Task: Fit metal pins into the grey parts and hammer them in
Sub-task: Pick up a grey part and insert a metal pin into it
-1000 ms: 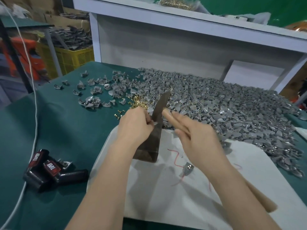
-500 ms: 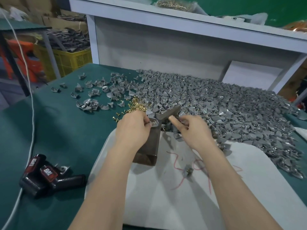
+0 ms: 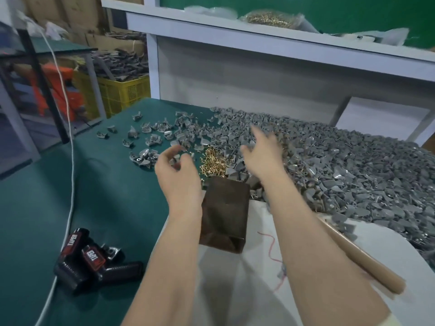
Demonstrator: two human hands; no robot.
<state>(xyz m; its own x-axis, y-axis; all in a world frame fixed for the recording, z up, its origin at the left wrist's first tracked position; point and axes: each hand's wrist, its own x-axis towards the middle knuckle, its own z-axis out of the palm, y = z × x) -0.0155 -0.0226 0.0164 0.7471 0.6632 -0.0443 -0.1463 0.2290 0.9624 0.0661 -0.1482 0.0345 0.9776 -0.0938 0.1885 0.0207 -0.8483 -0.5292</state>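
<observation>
My left hand (image 3: 177, 171) hovers over the green table near the scattered grey parts (image 3: 150, 140), its fingers loosely curled and blurred, with nothing plainly held. My right hand (image 3: 262, 150) reaches with spread fingers over the big heap of grey parts (image 3: 341, 165). Between the hands lies a small pile of brass pins (image 3: 211, 162). A dark brown metal block (image 3: 224, 212) stands on the white board (image 3: 235, 292) just below both hands. The hammer's wooden handle (image 3: 360, 257) lies on the board to the right of my right forearm; its head is hidden.
Black tool parts with red labels (image 3: 94, 262) lie at the front left beside a white cable (image 3: 70, 165). A red wire (image 3: 270, 243) lies on the board. Behind stands a white shelf (image 3: 259, 41) with a bag of brass pins (image 3: 270, 18); a yellow crate (image 3: 122, 92) is at the left.
Both hands have left the block. The left hand swung left toward the scattered parts. The right hand has put the hammer down on the board and reached forward over the heap.
</observation>
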